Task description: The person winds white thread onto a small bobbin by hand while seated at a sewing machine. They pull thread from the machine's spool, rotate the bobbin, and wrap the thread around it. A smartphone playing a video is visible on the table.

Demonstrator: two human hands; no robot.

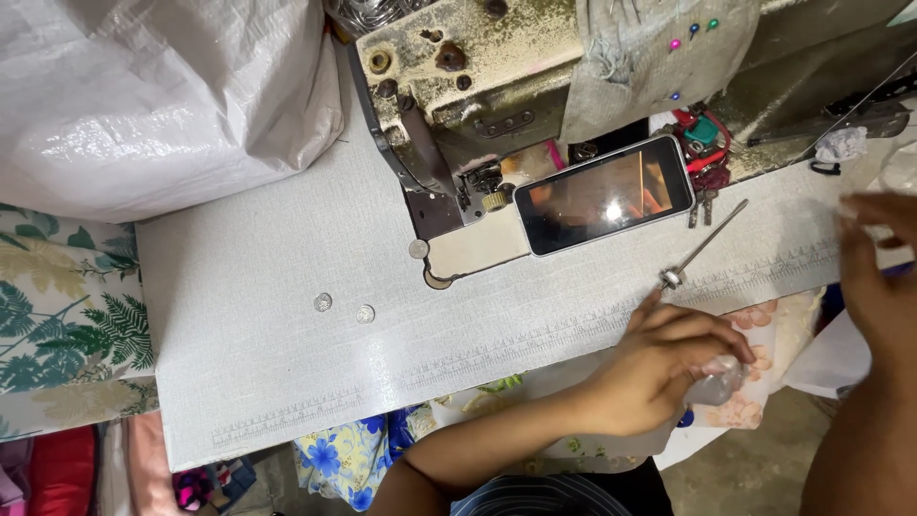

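Clear plastic bag (714,385), pinched in the left hand (659,363)'s closed fingers off the tabletop (287,363)'s near edge, could slip floorward; right hand (879,277)'s grip is blurred, unreadable.

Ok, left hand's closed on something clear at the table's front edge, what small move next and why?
Probably bring the left hand up onto the table. It grips a small clear object past the front edge, over floral cloth, while the right hand, blurred, sits far right. The thin metal rod lies just ahead.
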